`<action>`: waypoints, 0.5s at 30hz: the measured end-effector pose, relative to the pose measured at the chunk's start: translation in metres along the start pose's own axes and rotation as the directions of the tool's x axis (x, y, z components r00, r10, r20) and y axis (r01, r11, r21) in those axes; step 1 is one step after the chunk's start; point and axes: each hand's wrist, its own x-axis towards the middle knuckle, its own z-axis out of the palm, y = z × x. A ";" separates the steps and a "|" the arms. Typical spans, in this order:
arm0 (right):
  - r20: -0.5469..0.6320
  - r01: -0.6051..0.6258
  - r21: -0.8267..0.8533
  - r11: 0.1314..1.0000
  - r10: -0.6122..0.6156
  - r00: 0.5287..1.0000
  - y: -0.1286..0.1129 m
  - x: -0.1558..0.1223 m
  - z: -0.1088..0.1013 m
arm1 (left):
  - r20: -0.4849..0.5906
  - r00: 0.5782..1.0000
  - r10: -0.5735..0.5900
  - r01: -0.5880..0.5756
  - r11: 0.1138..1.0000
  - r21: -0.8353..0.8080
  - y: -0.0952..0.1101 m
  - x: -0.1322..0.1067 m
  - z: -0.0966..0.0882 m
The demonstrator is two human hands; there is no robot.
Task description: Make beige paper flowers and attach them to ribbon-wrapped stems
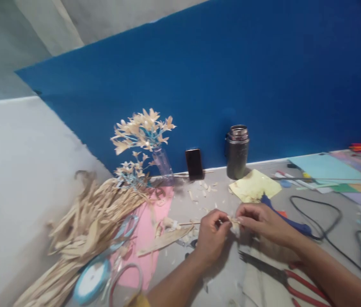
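My left hand [213,235] and my right hand [260,219] meet over the table, fingertips pinched. Between them they grip a small pale husk piece [234,221], partly covered by the fingers. A thin stick [189,223] reaches leftward from my left hand; whether it is held or lies on the table I cannot tell. Left of that hand rests a long dried husk strip [166,241]. Below my right forearm lie red-handled pliers [273,270], and a blue-handled tool, perhaps a glue gun [291,221], is behind it.
Dried husks [94,217] pile up at left, beside a ribbon spool [91,279] and pink paper [144,251]. Pale husk flowers [144,128] stand in a clear vase [163,164]. A phone [194,164] and a metal flask [237,153] stand by the blue wall. A black cord [321,236] loops at right.
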 end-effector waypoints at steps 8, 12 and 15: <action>-0.013 -0.037 0.017 0.999 0.037 0.999 0.000 0.002 -0.001 | 0.038 0.991 -0.127 0.132 0.971 -0.197 -0.007 0.004 -0.002; 0.030 -0.042 0.049 0.998 0.040 0.999 0.001 0.000 -0.001 | 0.009 0.993 -0.118 0.117 0.973 -0.197 -0.010 0.003 0.000; 0.029 -0.023 0.049 0.999 0.022 0.999 -0.003 -0.002 -0.003 | -0.009 0.990 -0.143 0.138 0.968 -0.211 -0.010 0.002 0.001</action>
